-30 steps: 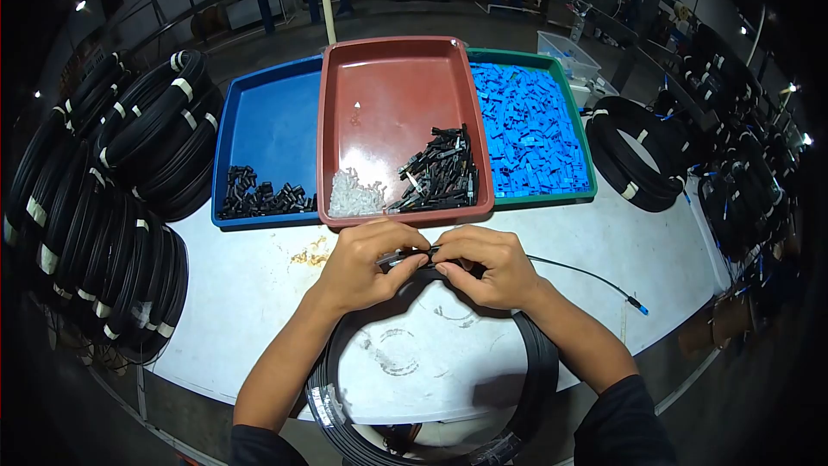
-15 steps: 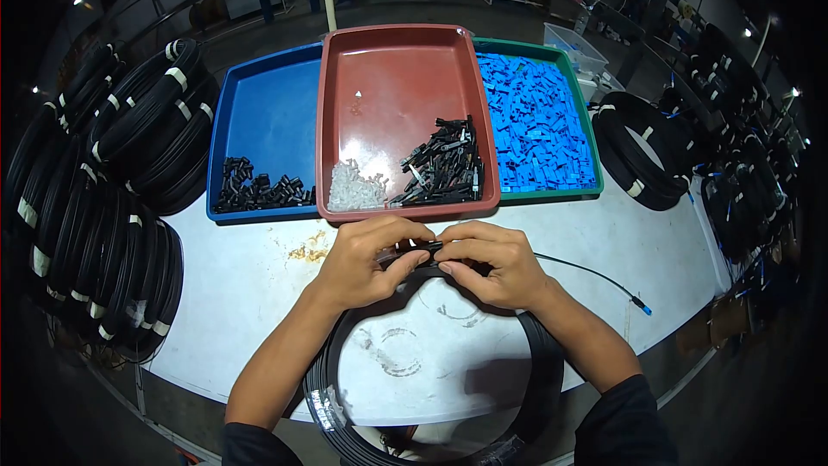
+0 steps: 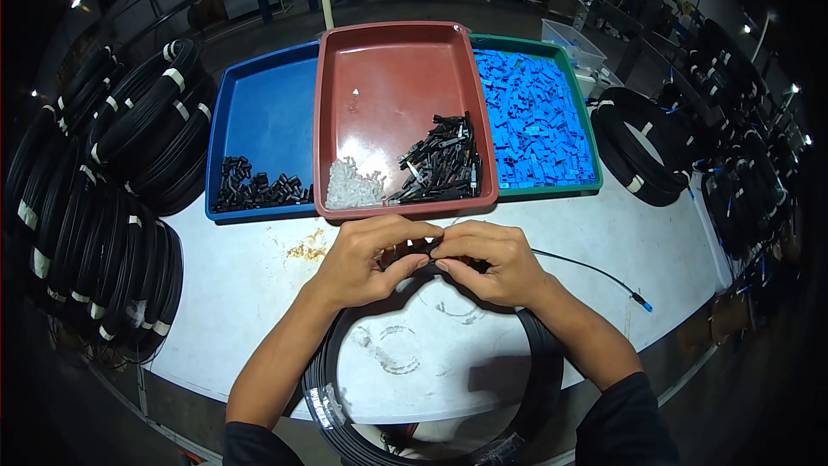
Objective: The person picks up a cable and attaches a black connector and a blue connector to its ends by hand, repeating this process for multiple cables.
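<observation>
At the near edge of the white table (image 3: 259,293), a small black connector (image 3: 420,250) is pinched between the fingertips of the left hand (image 3: 366,261) and the right hand (image 3: 487,261). Both hands are closed on the connector, with thumbs and forefingers pressed together around it; most of the part is hidden by the fingers. A thin black cable (image 3: 586,269) is led out from under the right hand across the table and is ended by a small blue tip (image 3: 639,300). A large black coil (image 3: 543,362) is laid flat beneath the wrists, and the connector is held just above its far edge.

Three trays are set side by side just beyond the hands. The blue tray (image 3: 259,112), on the left, is loaded with a row of short black parts (image 3: 254,192) along its near wall. The red tray (image 3: 388,69), in the middle, is loaded with a heap of clear parts (image 3: 352,187) at its near left and a heap of long black parts (image 3: 440,164) at its near right. The green tray (image 3: 590,155), on the right, is filled with blue parts (image 3: 530,121).

Stacked black coils (image 3: 103,198) bound with white tape are placed at the table's left end, and further coils (image 3: 634,147) are placed at the right
</observation>
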A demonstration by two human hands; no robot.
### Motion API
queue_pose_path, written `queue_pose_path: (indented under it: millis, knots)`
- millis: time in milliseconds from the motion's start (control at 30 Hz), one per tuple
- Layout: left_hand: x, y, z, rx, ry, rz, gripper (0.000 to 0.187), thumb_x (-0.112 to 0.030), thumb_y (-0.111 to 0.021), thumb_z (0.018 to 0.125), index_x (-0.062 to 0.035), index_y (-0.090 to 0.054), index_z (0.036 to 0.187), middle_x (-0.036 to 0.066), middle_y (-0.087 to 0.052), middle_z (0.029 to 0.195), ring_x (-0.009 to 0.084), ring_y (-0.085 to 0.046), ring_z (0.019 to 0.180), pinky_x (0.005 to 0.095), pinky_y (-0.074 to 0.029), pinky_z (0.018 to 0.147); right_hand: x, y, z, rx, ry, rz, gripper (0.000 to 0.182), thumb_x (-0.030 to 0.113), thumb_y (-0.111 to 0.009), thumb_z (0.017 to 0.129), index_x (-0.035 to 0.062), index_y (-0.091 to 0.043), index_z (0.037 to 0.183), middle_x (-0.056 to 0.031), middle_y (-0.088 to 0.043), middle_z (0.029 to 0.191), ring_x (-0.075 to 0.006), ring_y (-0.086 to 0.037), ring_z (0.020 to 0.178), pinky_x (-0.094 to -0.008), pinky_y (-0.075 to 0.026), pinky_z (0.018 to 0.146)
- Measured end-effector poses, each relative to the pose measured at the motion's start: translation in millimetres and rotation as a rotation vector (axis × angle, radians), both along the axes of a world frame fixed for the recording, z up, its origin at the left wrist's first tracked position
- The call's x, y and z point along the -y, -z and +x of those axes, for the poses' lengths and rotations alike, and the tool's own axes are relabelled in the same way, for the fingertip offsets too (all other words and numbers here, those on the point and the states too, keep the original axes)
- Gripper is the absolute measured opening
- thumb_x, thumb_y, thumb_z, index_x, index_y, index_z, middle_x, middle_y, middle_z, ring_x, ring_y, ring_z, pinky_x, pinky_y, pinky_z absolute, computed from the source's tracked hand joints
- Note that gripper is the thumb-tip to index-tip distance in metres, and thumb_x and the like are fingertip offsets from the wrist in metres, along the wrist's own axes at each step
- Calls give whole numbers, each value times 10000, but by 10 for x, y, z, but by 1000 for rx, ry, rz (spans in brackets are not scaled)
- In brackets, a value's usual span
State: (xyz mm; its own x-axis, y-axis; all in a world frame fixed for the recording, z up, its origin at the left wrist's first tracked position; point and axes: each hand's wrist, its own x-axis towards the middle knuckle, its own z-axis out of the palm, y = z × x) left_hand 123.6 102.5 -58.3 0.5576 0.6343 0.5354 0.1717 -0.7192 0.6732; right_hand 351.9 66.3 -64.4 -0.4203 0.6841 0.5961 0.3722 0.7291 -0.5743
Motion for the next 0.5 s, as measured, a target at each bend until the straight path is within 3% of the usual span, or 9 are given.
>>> queue_pose_path:
  millis: [100,233,333,400,500]
  knots:
    - [-37,78,21,50,34,66,265,-50,-805,812,-29,-774,1074,106,-763,948,159,-693,728,285,-522,601,-5,10,6,-1,0,12,139,40,-764,846,20,-753,983,-130,-738,989,-272,-728,849,-348,-586,740]
    - [0,14,-21,6,29,0,215,-45,-799,820,-27,-782,1033,97,-753,921,151,-693,727,283,-528,618,5,-11,9,9,-23,-10,138,44,-761,850,22,-753,986,-127,-736,984,-268,-726,840,-345,-586,735]
    - [10,0,-43,-79,13,-91,254,-79,-787,839,-29,-764,1087,96,-723,894,170,-696,746,303,-549,656,7,-11,11,19,-32,-40,135,45,-757,852,21,-753,984,-126,-735,976,-264,-725,830,-343,-585,725]
    - [10,43,-22,83,44,-216,262,-71,-787,840,-24,-748,1096,78,-705,884,140,-669,728,284,-522,630,-6,8,15,19,-44,-14,128,44,-756,850,19,-751,975,-121,-733,967,-259,-723,816,-338,-582,710]
    - [-13,82,-38,86,51,-201,255,-59,-784,842,-21,-729,1088,65,-699,887,120,-652,721,265,-505,619,9,-14,15,26,-42,-19,123,39,-753,845,21,-751,966,-117,-731,955,-255,-719,803,-336,-582,700]
